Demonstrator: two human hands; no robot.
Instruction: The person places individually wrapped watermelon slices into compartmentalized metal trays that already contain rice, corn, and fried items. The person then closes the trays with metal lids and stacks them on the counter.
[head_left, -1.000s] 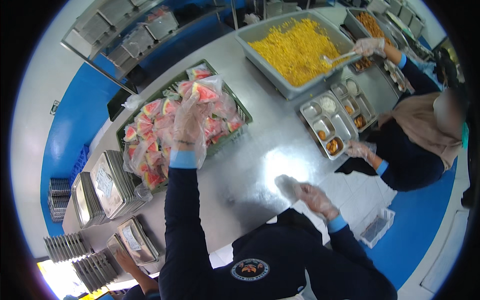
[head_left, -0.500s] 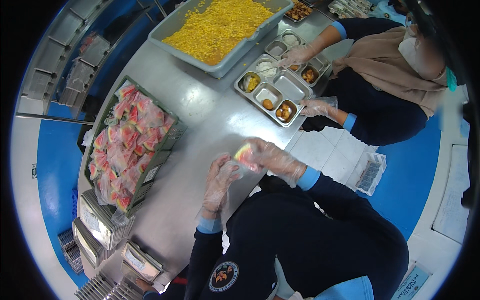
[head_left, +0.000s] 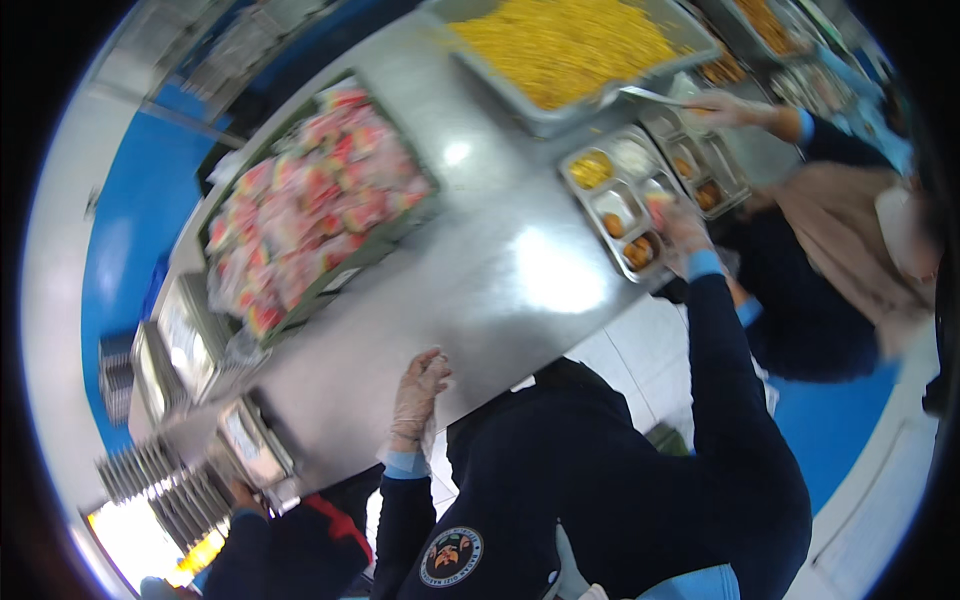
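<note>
One blurred, reddish watermelon piece; right grip clamped on it, left grip unclear.

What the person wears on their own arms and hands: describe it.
The left hand and right hand wear thin, clear, wrinkled gloves. The long sleeves are dark navy, ending in light blue cuffs at the wrists.
</note>
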